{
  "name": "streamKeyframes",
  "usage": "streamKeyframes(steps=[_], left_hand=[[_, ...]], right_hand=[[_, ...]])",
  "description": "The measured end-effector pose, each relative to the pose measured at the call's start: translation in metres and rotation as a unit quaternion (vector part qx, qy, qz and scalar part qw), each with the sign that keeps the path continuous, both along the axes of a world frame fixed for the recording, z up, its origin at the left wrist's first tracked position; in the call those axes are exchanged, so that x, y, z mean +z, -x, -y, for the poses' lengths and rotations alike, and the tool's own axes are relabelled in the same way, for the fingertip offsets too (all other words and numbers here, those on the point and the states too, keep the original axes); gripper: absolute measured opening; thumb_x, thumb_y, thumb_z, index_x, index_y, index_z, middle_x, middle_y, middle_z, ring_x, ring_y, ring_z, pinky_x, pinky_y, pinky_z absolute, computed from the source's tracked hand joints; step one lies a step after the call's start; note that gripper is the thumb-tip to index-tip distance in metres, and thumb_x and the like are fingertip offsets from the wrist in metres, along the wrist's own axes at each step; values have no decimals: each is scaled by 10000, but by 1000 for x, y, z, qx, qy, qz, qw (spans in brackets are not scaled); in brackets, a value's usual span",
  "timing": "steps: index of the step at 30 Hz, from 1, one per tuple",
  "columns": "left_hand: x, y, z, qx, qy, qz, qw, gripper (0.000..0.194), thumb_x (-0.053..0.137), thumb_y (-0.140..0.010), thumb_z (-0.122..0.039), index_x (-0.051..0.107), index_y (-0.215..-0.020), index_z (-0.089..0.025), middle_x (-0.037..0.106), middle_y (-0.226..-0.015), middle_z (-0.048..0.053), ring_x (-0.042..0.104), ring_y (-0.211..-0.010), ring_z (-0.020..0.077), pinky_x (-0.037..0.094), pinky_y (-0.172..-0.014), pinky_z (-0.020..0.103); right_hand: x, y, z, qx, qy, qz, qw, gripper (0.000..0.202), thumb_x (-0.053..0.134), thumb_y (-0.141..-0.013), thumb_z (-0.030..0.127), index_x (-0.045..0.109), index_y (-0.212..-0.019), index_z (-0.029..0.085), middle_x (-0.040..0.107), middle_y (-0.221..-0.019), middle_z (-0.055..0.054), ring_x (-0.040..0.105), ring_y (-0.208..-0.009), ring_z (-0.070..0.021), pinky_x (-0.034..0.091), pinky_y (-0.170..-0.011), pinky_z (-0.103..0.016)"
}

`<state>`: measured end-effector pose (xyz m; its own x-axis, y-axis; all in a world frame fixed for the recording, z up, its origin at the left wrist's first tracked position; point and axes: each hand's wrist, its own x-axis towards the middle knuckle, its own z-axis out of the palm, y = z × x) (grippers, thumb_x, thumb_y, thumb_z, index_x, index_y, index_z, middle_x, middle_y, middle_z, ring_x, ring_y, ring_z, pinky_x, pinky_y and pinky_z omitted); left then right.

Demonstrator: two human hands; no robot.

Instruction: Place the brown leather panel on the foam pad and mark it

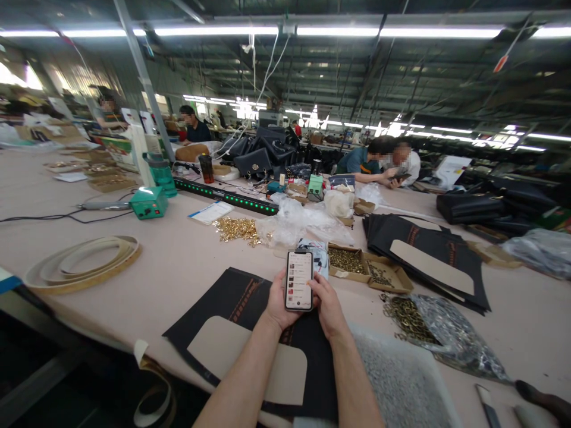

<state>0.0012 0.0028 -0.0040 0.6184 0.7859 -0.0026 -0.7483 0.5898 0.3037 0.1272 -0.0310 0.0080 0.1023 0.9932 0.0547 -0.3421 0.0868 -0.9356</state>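
Observation:
A smartphone [299, 280] with a lit screen showing a list is held upright in front of me. My left hand [279, 303] is wrapped round its left side and lower back. At its right edge my right hand [328, 300] also grips the phone, the thumb over the screen. Beneath both hands lies a black leather panel [200, 318] with reddish-brown stitching and a beige patch [218, 345] on it. Just behind the phone is a printed plastic packet [319, 252], partly hidden.
Cardboard trays of small brass parts [345, 260] and a bag of metal rings [459, 333] stand to the right. A stone slab [401, 374] lies nearer. Stacked black panels [414, 249], gold pieces [236, 230], a green control box [148, 202] and coiled strips [84, 261] surround the work area. Co-workers sit beyond.

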Motion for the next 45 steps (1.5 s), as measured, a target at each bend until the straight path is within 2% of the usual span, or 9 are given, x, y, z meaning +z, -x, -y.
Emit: streamKeyframes(steps=[9,19,24,28,34,45], left_hand=[[0,-1,-1,3,3,-16,1000,642,479,-987,-595,646,-1345,-89,747,-1205,195,723,-1086,338,574,-947,494],[2,-1,-1,7,-26,-20,999,645,476,-988,-576,664,-1306,-46,763,-1116,212,729,-1059,352,581,-929,481],[1,-1,-1,10,-32,-24,999,668,447,-995,-595,678,-1282,-38,769,-1101,209,739,-1033,336,579,-929,454],[2,-1,-1,7,-25,-25,999,676,456,-989,-600,678,-1282,-33,769,-1098,210,745,-1013,329,580,-914,431],[1,0,-2,0,-33,-35,999,701,456,-984,-608,666,-1298,-19,774,-1078,210,760,-859,284,591,-800,375],[-2,-2,-2,3,-39,-28,999,671,443,-1000,-582,682,-1265,-13,777,-1075,198,753,-922,278,577,-833,351]], right_hand=[[-2,-1,-1,9,6,-31,999,484,773,-799,349,708,-1267,241,755,-1214,-30,667,-1165,-288,531,-1015,-402],[-4,-2,0,8,8,-30,999,520,747,-730,236,715,-1248,267,764,-1067,-4,686,-1045,-274,568,-892,-378],[-1,-1,1,6,5,-14,1000,577,740,-690,192,704,-1263,251,755,-1021,-4,684,-1012,-265,565,-888,-371],[-1,-1,2,6,7,0,1000,606,761,-683,190,686,-1281,253,760,-1073,-8,689,-1011,-256,561,-908,-378],[1,0,4,5,1,36,999,621,824,-698,220,655,-1295,234,767,-1111,-34,703,-1016,-258,562,-930,-398],[-1,0,0,-15,8,50,999,596,858,-729,345,669,-1280,215,774,-1111,-52,718,-987,-258,590,-885,-386]])
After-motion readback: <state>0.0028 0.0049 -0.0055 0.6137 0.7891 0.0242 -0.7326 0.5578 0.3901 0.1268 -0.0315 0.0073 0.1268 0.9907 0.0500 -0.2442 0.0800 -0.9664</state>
